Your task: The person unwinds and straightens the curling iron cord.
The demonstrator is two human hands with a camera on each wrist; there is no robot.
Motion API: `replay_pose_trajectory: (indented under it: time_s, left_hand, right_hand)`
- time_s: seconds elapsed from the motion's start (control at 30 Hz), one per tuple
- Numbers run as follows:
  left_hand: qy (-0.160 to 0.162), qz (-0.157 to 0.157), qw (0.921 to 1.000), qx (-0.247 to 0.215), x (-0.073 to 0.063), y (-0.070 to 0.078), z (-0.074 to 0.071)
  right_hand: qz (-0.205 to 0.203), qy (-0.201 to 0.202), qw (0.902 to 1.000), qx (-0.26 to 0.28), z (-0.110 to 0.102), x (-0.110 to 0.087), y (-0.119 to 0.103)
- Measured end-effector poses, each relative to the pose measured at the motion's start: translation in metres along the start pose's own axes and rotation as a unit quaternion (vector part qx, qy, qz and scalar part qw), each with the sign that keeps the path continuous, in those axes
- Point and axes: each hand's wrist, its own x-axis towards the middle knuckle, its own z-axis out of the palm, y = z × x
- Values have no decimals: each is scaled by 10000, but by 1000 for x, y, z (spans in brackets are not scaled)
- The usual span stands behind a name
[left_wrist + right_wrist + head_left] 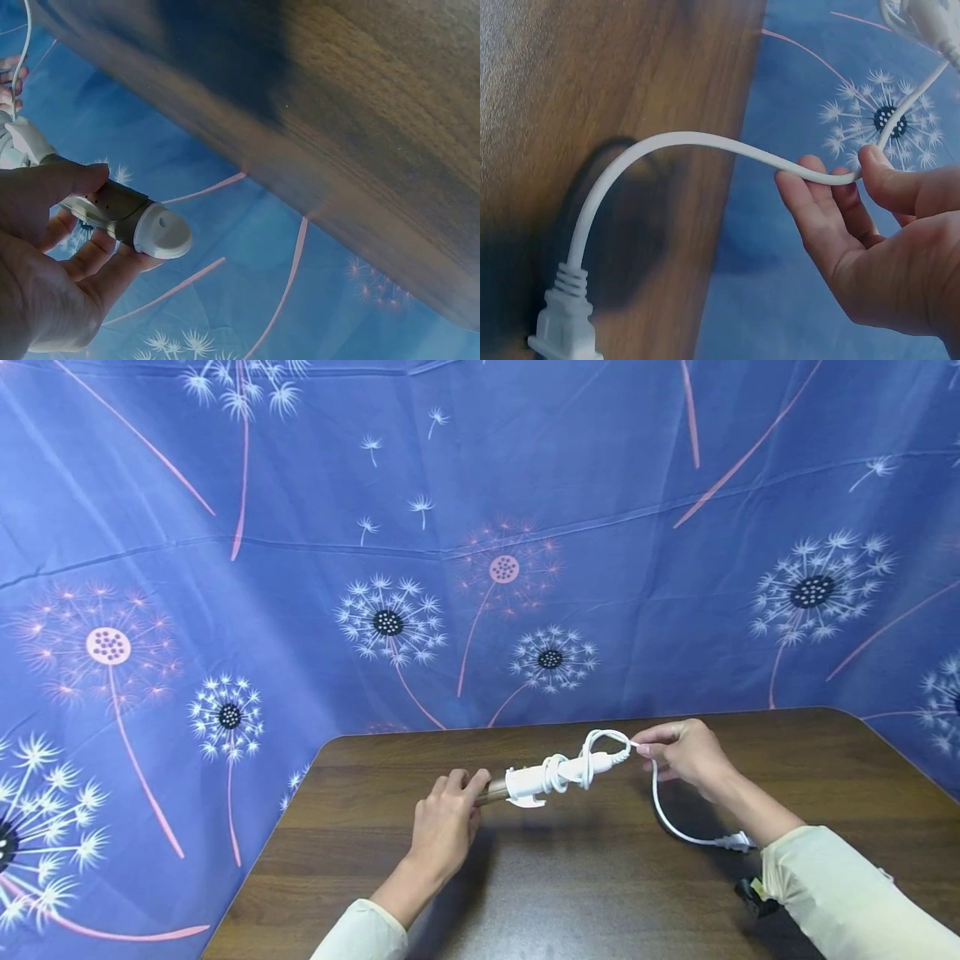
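A curling iron (528, 782) with a white handle and a gold-brown barrel is held up over the table. My left hand (444, 822) grips it round the barrel, whose white rounded tip (163, 232) sticks out past the fingers in the left wrist view. Several turns of white power cord (555, 772) wrap the handle, and a loop rises at its cord end. Right of that loop, my right hand (690, 756) pinches the cord between thumb and fingers. From there the free length bends down to the white plug (566, 330), which hangs beneath the right forearm in the head view.
The brown wooden table (585, 893) has its far edge close behind the hands. A blue cloth (637, 568) printed with dandelions hangs at the back and left. Beside the right sleeve is a small black object (756, 897) with a yellow-green patch.
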Motion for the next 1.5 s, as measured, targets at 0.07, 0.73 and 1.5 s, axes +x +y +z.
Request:
replay_pose_trajectory:
  time_s: [0.07, 0.73, 1.5]
  left_hand:
    - [6, 13, 10000, 12, 0, 0, 1]
    - [-255, -307, 9992, 61, -2, -1, 3]
    - [100, -227, 9989, 405, -8, -11, 0]
  right_hand:
    - [-25, 24, 10000, 78, -3, -1, -1]
    - [-493, 240, 9920, 1134, -38, -11, 4]
    - [-479, 541, 9585, 2759, -85, -16, 15]
